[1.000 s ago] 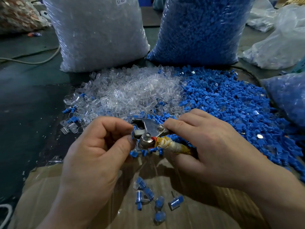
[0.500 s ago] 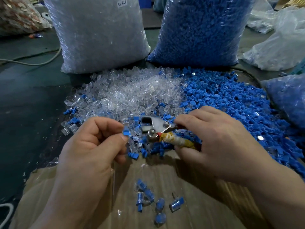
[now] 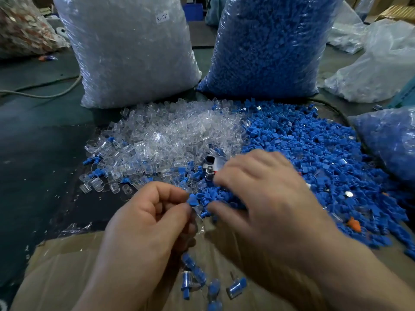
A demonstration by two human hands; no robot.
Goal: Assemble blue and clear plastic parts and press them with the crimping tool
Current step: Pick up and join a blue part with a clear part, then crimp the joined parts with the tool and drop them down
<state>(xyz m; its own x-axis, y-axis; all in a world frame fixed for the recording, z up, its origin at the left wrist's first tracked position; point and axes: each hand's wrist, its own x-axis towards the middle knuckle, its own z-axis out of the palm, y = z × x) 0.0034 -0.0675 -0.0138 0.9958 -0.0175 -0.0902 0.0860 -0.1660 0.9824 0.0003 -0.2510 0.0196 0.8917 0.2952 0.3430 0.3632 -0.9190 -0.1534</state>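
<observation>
Blue parts [image 3: 314, 158] lie heaped on the right of the desk [image 3: 33, 153], touching a heap of clear parts [image 3: 168, 135] on their left; the two mix where they meet. Behind the heaps two tall bags stand side by side. The clear bag [image 3: 130, 52], with a small label [image 3: 162, 18] reading SJ-017, is behind the clear heap, and the blue bag [image 3: 269, 46] is behind the blue one.

At the near edge of the heaps is the left hand [image 3: 146, 223]. Its grip is closed to a pinch: thumb and forefinger hold one blue part [image 3: 192, 201] at their tips, and the other fingers curl into the palm. Something clear may hang just under that part, but it is too blurred to be sure.

Just beside it is the right hand [image 3: 269, 205], knuckles up and smeared by motion, with its fingers bent down onto the blue heap and its thumb tip near the pinched part. Only the metal head of the crimping tool [image 3: 210, 166] shows, poking out beyond the forefinger among the parts where the heaps meet. Its handle is hidden under the hand, so I cannot tell whether that grip is closed round it.

Nearer, on the cardboard [image 3: 67, 265], a few joined pieces [image 3: 235, 287], blue inside clear, lie loose between the two forearms. A pale cable [image 3: 45, 94] runs over the desk at far left.
</observation>
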